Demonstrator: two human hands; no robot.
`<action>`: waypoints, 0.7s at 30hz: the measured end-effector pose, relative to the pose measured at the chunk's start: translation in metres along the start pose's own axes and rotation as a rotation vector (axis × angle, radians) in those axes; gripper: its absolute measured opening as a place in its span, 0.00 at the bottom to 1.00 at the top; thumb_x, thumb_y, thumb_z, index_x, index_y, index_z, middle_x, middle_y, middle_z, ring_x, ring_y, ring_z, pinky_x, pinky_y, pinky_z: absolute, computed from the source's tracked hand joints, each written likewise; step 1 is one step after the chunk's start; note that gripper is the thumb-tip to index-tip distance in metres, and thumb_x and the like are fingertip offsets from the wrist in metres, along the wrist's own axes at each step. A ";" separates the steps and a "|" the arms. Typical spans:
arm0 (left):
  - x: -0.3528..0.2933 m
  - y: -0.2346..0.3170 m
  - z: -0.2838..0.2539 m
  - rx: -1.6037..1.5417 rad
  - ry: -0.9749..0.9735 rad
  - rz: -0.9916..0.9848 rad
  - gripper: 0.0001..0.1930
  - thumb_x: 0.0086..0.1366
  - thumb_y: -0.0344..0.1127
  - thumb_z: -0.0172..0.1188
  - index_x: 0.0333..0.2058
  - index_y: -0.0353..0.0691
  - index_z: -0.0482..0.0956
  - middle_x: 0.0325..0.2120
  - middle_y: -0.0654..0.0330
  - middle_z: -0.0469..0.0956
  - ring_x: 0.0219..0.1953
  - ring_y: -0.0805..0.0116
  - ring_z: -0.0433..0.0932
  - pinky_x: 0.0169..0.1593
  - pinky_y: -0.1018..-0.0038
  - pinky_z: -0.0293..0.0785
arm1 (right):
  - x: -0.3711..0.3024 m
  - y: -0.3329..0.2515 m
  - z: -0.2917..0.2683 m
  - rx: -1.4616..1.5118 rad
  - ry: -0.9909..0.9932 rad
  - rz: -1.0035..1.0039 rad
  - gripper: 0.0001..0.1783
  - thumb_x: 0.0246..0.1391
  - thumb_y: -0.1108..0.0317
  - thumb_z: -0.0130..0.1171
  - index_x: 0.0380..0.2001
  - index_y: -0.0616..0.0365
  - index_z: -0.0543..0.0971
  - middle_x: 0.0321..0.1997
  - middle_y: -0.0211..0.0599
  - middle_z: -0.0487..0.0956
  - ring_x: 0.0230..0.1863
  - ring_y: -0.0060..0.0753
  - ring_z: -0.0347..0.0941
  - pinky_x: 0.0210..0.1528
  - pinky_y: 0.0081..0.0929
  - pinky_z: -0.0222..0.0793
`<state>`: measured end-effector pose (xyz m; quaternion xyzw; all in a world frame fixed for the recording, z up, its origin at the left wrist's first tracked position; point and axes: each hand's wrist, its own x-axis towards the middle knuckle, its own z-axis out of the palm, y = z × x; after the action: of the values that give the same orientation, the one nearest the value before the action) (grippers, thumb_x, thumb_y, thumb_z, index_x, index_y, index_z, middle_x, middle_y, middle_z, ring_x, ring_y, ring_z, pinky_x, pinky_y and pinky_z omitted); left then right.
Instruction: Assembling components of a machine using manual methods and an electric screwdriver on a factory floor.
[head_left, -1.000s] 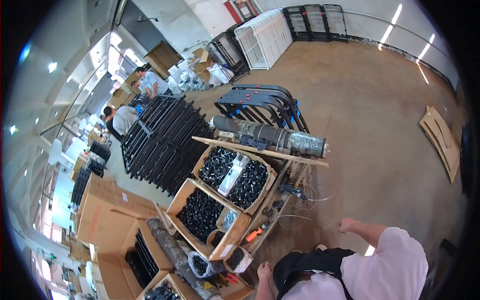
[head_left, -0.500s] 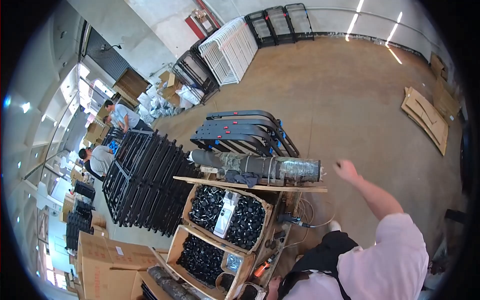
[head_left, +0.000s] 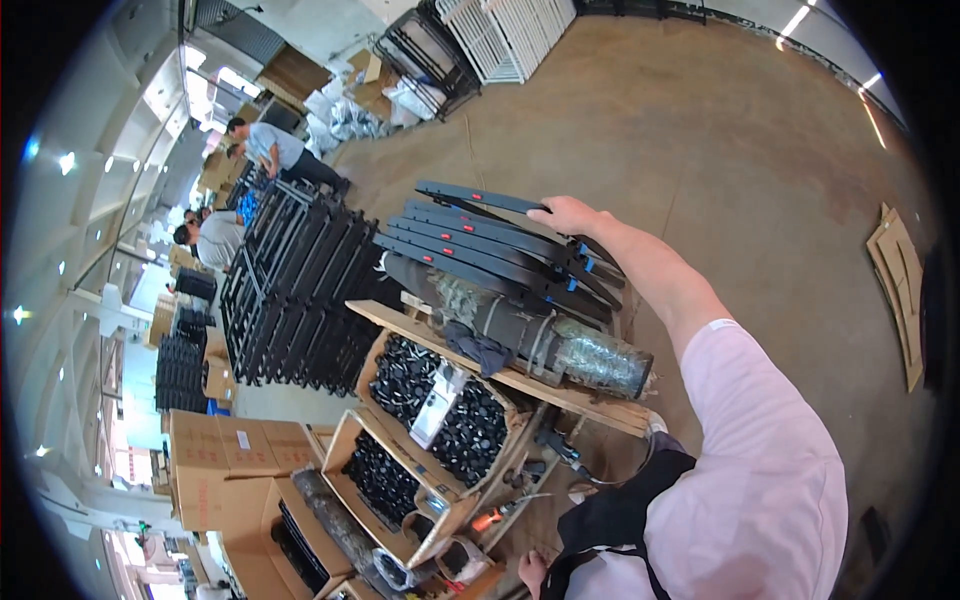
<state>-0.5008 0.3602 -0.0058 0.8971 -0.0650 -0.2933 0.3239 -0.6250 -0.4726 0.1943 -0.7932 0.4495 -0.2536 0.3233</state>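
Observation:
My right arm stretches far forward, and my right hand (head_left: 572, 214) is closed over the rounded corner of a black metal frame (head_left: 470, 193). This frame is the farthest of a stack and stands a little apart from the others. The rest of the stack of black frames (head_left: 480, 245), with red and blue small parts on them, leans beside a thick padded roll (head_left: 520, 325) wrapped in plastic film. My left hand (head_left: 533, 570) hangs low beside the workbench; its fingers are too small and partly hidden to read.
Wooden bins of black-capped screw feet (head_left: 405, 375) stand on the bench, with an orange-handled tool (head_left: 487, 519) beside them. A tall stack of black frames (head_left: 290, 290) rises at left. Cardboard boxes (head_left: 220, 470) stand near left. Two people (head_left: 275, 150) work farther off. Flat cardboard (head_left: 897, 290) lies at right.
My right hand has moved forward and left from open air onto the farthest black frame. That frame has separated from the stack. My view has shifted, and my body leans toward the frames.

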 end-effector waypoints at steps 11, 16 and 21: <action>0.021 0.232 0.026 -0.443 0.019 0.260 0.15 0.79 0.36 0.55 0.52 0.31 0.81 0.38 0.55 0.85 0.37 0.70 0.82 0.43 0.76 0.80 | -0.029 0.024 -0.063 -0.053 0.003 0.061 0.34 0.71 0.38 0.50 0.44 0.64 0.82 0.41 0.62 0.84 0.48 0.66 0.80 0.52 0.56 0.74; -0.003 0.387 0.091 -0.465 -0.191 0.481 0.16 0.78 0.38 0.55 0.53 0.31 0.81 0.42 0.56 0.85 0.45 0.67 0.84 0.51 0.71 0.80 | -0.123 0.044 -0.101 0.073 0.171 0.119 0.32 0.69 0.39 0.54 0.37 0.62 0.83 0.36 0.58 0.84 0.40 0.63 0.81 0.44 0.54 0.74; -0.045 0.521 0.233 -0.377 -0.731 0.650 0.20 0.77 0.39 0.58 0.61 0.35 0.77 0.50 0.57 0.84 0.54 0.66 0.81 0.59 0.70 0.76 | -0.259 0.048 -0.113 0.337 0.132 0.237 0.26 0.68 0.47 0.60 0.27 0.60 0.80 0.22 0.37 0.80 0.26 0.27 0.78 0.32 0.34 0.73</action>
<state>-0.6317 -0.1601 0.1941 0.5958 -0.3950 -0.4779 0.5104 -0.8504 -0.2965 0.2048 -0.6511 0.5110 -0.3366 0.4490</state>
